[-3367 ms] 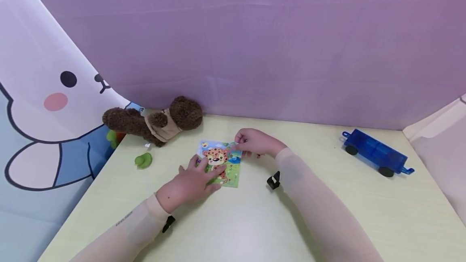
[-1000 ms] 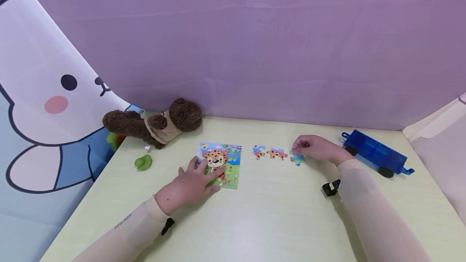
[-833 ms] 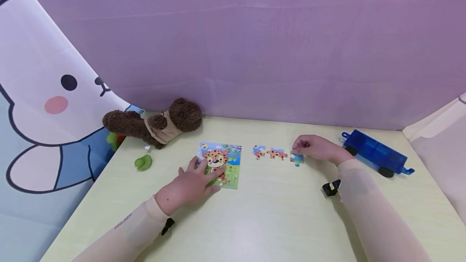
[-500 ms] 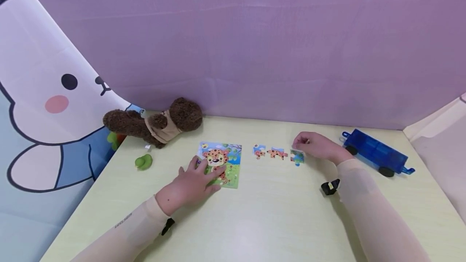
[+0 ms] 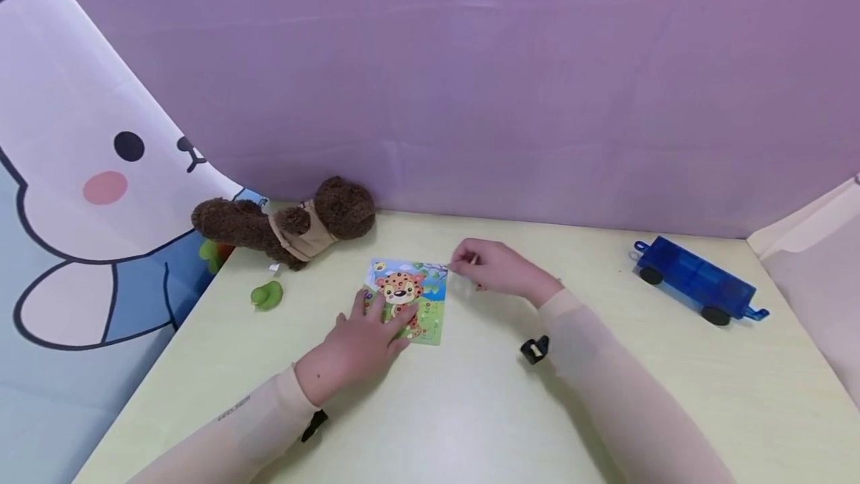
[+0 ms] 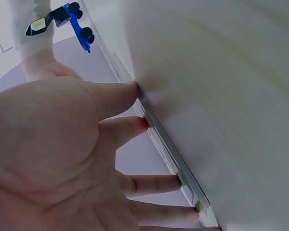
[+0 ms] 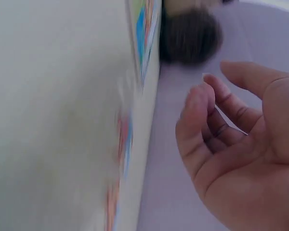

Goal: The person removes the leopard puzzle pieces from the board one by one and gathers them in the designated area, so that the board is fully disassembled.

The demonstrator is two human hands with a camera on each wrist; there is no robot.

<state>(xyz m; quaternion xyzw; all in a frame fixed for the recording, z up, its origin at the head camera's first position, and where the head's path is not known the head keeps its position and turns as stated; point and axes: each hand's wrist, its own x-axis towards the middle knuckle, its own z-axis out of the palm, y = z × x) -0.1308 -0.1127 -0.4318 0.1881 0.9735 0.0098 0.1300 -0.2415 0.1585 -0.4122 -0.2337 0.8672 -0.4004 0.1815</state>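
Observation:
A jigsaw puzzle (image 5: 430, 323) with a spotted leopard cub on it lies flat on the table in the head view. My left hand (image 5: 359, 349) rests on its lower left part, fingers straight and spread; the left wrist view shows the fingertips of this hand (image 6: 62, 149) along the board's edge. Near the puzzle's upper right corner hovers my right hand (image 5: 497, 267). In the right wrist view that hand (image 7: 241, 139) has loosely bent fingers, thumb apart, holding nothing. Blurred puzzle pieces (image 7: 125, 139) lie on the table there; the right hand mostly hides them in the head view.
A brown plush toy (image 5: 295, 226) lies at the back left, with a small green duck (image 5: 266, 295) in front of it. At the right stands a blue toy wagon (image 5: 695, 278) on black wheels. A purple cloth (image 5: 504, 110) hangs behind the table (image 5: 437, 417).
My right hand set a puzzle piece at the right end of a row of three, released it, and moved back left to the puzzle's corner. My left hand has stayed on the puzzle.

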